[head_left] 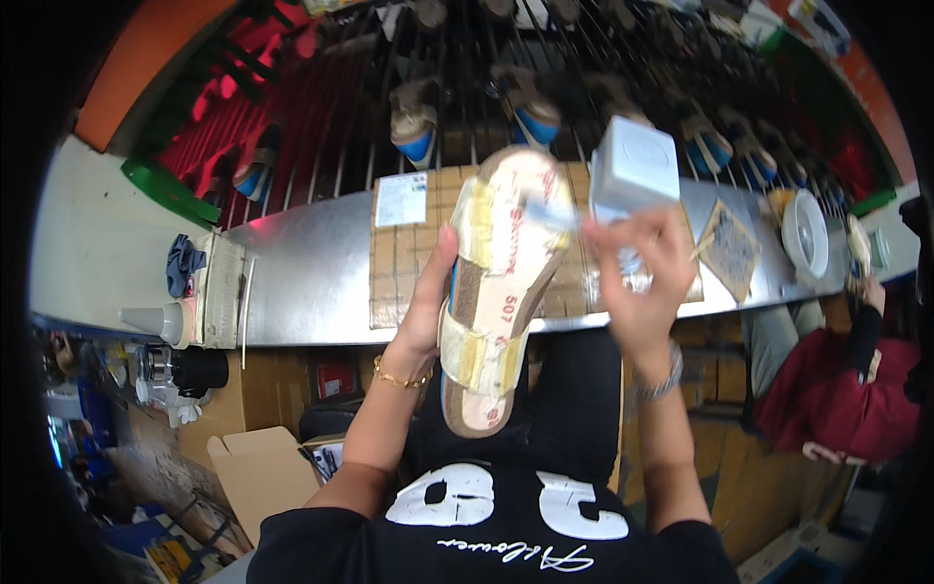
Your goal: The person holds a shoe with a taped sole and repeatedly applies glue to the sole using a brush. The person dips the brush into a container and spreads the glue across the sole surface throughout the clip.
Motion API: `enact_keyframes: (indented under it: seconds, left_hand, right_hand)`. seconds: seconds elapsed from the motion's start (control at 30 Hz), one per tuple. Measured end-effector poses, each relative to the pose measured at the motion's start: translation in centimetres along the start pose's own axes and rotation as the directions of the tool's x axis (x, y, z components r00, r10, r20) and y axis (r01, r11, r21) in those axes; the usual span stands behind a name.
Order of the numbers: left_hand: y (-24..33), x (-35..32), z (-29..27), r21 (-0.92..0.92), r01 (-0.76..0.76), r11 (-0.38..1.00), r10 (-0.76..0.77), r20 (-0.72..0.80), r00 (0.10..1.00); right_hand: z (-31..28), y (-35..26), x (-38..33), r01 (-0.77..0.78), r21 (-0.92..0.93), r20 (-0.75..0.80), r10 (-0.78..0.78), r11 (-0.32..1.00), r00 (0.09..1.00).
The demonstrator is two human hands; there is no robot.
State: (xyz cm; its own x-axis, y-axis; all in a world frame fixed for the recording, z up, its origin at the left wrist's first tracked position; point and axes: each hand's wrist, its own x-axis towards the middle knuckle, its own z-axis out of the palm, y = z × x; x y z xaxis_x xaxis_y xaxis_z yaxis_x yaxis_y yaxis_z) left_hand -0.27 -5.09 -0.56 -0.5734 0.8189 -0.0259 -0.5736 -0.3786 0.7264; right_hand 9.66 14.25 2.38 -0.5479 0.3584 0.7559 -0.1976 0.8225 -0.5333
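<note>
My left hand is closed round the side of a shoe last with a sandal upper, tilted up before me with its underside facing me. Pale yellowish strap edges are folded over that underside, and brown material and a strip of blue show along its rim. Over the toe part is my right hand, smeared by motion, its fingers pinched on a thin brush. The brush tip is blurred against the toe area, so contact is hard to judge. A light grey square container stands just beyond my right hand.
Cardboard covers part of the metal bench. Beyond, several lasts sit on a rack of bars under red light. A white bowl lies right, near a co-worker in a red top. An open carton is lower left.
</note>
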Motion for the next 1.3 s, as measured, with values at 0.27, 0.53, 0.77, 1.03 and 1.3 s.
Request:
enact_keyframes:
  seconds: [0.27, 0.53, 0.77, 1.03, 1.3]
  left_hand:
    - [8.0, -0.7, -13.3, -0.207, -0.095, 0.974, 0.071, -0.119, 0.990]
    - [16.5, 11.6, -29.8, -0.568, -0.154, 0.809, -0.025, -0.295, 0.955]
    - [17.6, 12.6, -40.4, -0.370, -0.584, 0.723, 0.114, -0.770, 0.628]
    - [11.1, 14.8, -11.7, 0.547, -0.035, 0.836, 0.315, -0.428, 0.847]
    - [11.3, 20.3, -21.3, 0.960, 0.281, 0.017, 0.429, -0.261, 0.865]
  right_hand:
    - [-4.7, 1.1, -2.1, -0.343, 0.357, 0.067, 0.342, 0.869, 0.937]
    - [-3.5, 1.9, -3.8, -0.540, 0.465, 0.278, 0.463, 0.702, 0.842]
    - [-3.2, 2.2, -3.4, -0.588, 0.477, 0.394, 0.440, 0.653, 0.807]
    - [-4.0, 2.7, -4.9, -0.677, 0.441, 0.444, 0.512, 0.590, 0.736]
    - [-4.3, 1.3, -4.4, -0.567, 0.333, 0.485, 0.378, 0.754, 0.789]
